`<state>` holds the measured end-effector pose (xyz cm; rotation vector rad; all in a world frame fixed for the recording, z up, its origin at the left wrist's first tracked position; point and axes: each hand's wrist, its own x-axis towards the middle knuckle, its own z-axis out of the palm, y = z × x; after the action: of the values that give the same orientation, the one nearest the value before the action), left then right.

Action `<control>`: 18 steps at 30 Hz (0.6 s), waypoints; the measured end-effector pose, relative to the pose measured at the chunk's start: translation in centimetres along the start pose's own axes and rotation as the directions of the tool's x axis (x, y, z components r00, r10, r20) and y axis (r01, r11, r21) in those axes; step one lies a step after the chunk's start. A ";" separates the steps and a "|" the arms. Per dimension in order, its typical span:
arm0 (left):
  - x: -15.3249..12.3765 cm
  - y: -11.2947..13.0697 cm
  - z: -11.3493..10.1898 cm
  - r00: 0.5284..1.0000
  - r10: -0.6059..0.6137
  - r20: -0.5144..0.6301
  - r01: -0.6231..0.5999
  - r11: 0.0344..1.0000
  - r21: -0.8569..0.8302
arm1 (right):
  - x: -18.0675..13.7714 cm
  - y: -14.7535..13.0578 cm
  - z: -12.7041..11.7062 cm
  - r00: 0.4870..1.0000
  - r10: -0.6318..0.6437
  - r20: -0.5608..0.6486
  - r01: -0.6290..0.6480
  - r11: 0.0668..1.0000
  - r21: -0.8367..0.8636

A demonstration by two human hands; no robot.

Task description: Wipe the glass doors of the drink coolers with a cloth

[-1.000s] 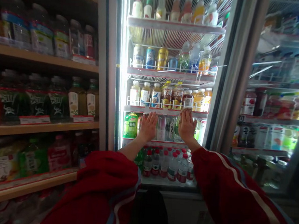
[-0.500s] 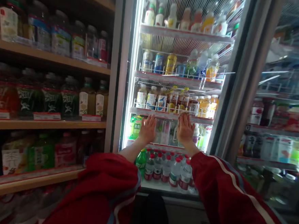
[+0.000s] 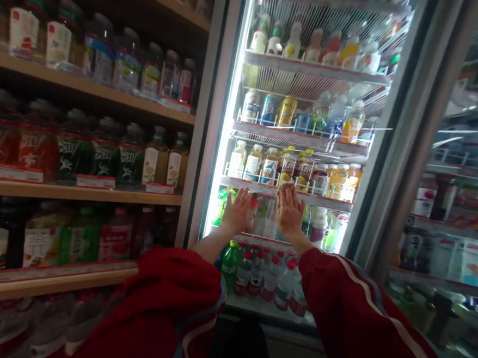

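Observation:
Both of my hands reach forward to the glass door (image 3: 231, 287) of a lit drinks fridge. My left hand (image 3: 235, 214) is open, fingers spread, in front of the shelf below the yellow-capped bottles; whether it touches the glass cannot be made out. My right hand (image 3: 289, 212) is held flat with its fingers together, over a small crumpled tan cloth (image 3: 286, 186) that shows at the fingertips. The cloth sits in front of a shelf's price strip (image 3: 323, 200), just below a yellow-capped tea bottle (image 3: 288, 162). Part of the cloth is hidden under the fingers.
Wooden shelves (image 3: 99, 192) with several rows of bottled drinks stand on the left. A metal door frame (image 3: 404, 158) divides this fridge from another one on the right. Red-capped bottles (image 3: 270, 279) stand on the fridge's bottom level.
The view has turned, so the fridge appears further right. Against the shelves, my right hand has slid left with the cloth. My left hand has also shifted slightly left.

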<state>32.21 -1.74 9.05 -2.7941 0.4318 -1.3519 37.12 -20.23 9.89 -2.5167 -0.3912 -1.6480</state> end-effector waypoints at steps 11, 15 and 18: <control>-0.9 -0.9 -0.4 1.000 0.003 -0.006 -0.003 1.000 0.001 | -2.0 -3.4 0.7 0.978 -0.173 0.113 0.174 0.985 -0.001; -1.1 -1.3 -0.2 1.000 -0.010 -0.009 0.010 1.000 0.008 | 0.1 -4.0 0.2 0.985 -0.158 0.072 0.157 0.987 0.020; -1.3 -1.6 -0.2 1.000 -0.018 0.002 0.018 1.000 0.008 | 0.7 -4.8 -0.2 0.988 -0.124 0.090 0.124 0.992 0.013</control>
<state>31.68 0.14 8.37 -2.7997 0.4014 -1.3510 35.92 -15.58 10.32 -2.6176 -0.5729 -1.5725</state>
